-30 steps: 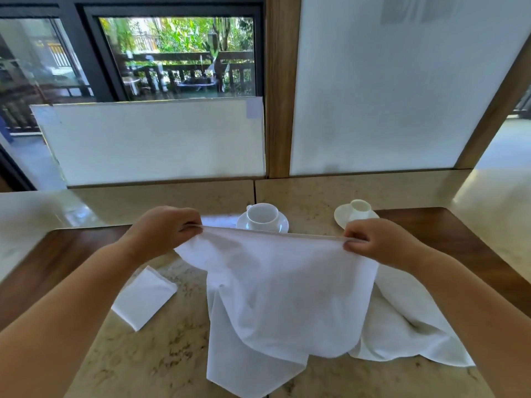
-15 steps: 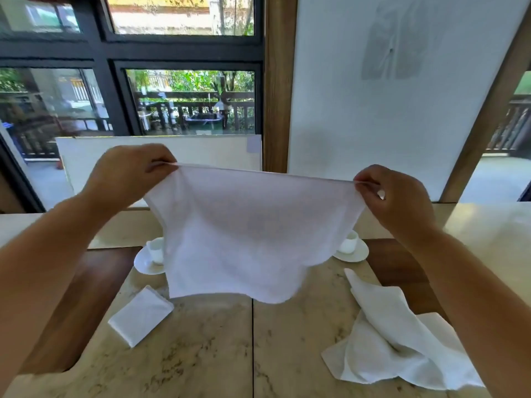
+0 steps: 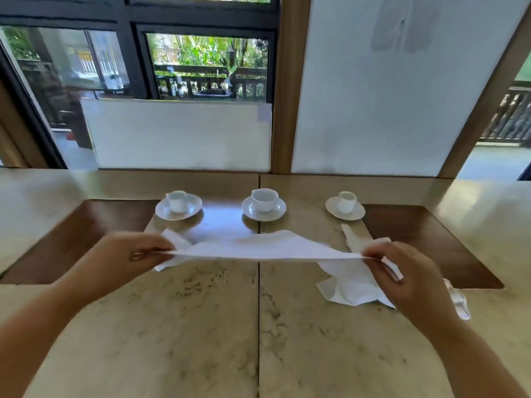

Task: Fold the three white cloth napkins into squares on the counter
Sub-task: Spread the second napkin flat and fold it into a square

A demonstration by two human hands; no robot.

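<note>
- The marble counter [image 3: 201, 326] nearest the viewer is left bare between the two forearms, seemingly so that a flat working area is kept free for the napkin to be laid and creased on.
- A white napkin [image 3: 267, 248] is held stretched between the two hands, just above the counter and nearly level, so that it is seen almost edge-on; the near edge is pulled taut, presumably to square the corners before it is spread down.
- The left hand [image 3: 126, 258] is closed on the napkin's left end, with the cloth pinched between thumb and curled fingers.
- The right hand [image 3: 402, 271] is closed in the same way on the right end, a short flap of cloth being left to stick out behind the knuckles.
- A small white piece [image 3: 165, 264] shows under the left end of the held napkin, just beyond the left hand (whether it is a folded napkin or only a hanging corner cannot be told, as most of it is hidden).
- A crumpled napkin [image 3: 347, 288] lies unfolded on the counter under and beside the right hand, evidently set aside within easy reach for its own turn.
- Farther back, three cups on saucers [image 3: 263, 203] are ranged in a row near the counter's far edge, well clear of the folding area.
- By this reckoning the fold in hand is only begun, and at least one napkin is not yet touched.
</note>
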